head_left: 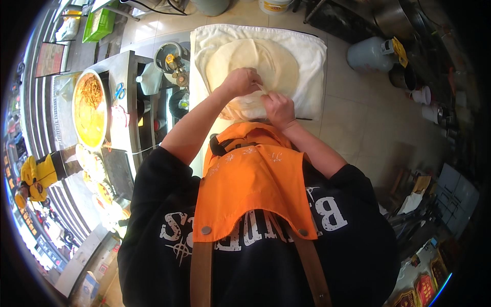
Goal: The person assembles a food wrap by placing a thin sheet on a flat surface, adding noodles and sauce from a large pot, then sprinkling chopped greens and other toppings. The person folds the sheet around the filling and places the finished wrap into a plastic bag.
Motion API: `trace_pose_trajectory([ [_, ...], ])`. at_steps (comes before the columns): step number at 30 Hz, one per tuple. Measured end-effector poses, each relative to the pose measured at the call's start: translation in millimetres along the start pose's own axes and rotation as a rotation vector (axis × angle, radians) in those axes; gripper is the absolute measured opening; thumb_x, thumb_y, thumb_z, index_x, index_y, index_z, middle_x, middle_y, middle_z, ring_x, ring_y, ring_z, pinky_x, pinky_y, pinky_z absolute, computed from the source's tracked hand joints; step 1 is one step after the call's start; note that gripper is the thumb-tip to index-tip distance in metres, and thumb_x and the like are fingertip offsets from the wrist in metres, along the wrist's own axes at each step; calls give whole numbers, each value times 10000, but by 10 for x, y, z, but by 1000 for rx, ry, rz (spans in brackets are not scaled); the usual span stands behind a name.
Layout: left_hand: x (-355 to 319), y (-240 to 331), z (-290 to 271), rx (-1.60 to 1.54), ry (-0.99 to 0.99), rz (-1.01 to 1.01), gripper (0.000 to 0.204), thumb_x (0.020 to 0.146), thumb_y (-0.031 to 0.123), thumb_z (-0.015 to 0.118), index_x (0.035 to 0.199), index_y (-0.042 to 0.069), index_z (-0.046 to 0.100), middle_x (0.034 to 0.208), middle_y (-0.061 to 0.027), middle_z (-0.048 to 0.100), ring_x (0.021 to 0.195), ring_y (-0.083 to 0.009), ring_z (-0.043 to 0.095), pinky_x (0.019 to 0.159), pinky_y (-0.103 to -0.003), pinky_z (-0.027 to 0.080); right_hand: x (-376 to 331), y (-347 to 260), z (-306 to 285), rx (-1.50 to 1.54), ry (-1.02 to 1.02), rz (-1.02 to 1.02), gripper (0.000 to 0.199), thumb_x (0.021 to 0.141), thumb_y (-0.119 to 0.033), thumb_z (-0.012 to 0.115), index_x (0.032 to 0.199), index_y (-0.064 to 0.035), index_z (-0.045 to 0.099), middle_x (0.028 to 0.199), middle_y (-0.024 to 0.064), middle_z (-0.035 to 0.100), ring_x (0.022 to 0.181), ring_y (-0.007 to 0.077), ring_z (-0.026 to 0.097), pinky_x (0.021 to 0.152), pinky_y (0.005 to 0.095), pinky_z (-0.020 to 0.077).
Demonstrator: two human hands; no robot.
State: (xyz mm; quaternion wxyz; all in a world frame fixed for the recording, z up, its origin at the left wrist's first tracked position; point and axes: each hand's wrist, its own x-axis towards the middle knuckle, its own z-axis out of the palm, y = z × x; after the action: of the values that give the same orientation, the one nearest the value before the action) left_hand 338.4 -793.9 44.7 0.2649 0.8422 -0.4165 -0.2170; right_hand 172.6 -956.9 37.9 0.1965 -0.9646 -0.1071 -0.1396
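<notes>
A stack of thin, round, pale flatbreads point(279, 64) lies on a white towel point(313, 56) in front of me. My left hand point(243, 82) is over the middle of the stack, with its fingers bent together in a pinch. Close by on the near right, my right hand point(280, 109) is closed, thumb and fingers pressed together. Between the two hands a thin, pale edge of flatbread is drawn up and gripped from both sides. The near part of the stack looks wrinkled and folded. Both sets of fingertips are partly hidden.
To the left, a metal counter point(116, 67) holds a large white-rimmed basin point(107, 115) of orange-yellow food and blue-handled scissors point(120, 91). A gas regulator point(173, 62) sits beside the towel. At the right stands a grey gas cylinder point(365, 53). Someone in yellow point(43, 171) is beyond the counter.
</notes>
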Motion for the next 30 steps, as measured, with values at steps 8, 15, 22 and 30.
trace_pose_trajectory([
  [8,235,-50,-80,-185,98,-377,298,858,291,790,1053,70,829,1000,-129,805,921,-287,770,845,-380,599,-429,-134,214,76,-132,166,398,891,-154,657,1286,-103,663,876,100,740,798,308,744,696,456,598],
  [15,348,-70,-166,-174,28,-179,273,839,319,752,979,98,830,937,-134,792,877,-319,747,830,-414,588,-456,79,-156,558,-323,365,581,905,-218,780,1451,-115,609,918,126,743,775,346,708,729,453,577],
  [22,562,-112,-482,-192,-174,-156,251,844,288,796,972,73,817,851,-115,759,770,-202,678,752,-363,548,432,334,-259,79,83,333,391,868,-281,814,1202,-90,746,1019,133,772,960,346,730,870,452,580],
  [30,334,-385,-669,93,-172,-18,306,773,292,883,970,73,799,935,-100,779,851,-264,726,784,-406,557,1173,1002,-281,492,-625,408,242,868,-159,767,1069,-26,787,934,86,801,820,186,751,771,338,600],
])
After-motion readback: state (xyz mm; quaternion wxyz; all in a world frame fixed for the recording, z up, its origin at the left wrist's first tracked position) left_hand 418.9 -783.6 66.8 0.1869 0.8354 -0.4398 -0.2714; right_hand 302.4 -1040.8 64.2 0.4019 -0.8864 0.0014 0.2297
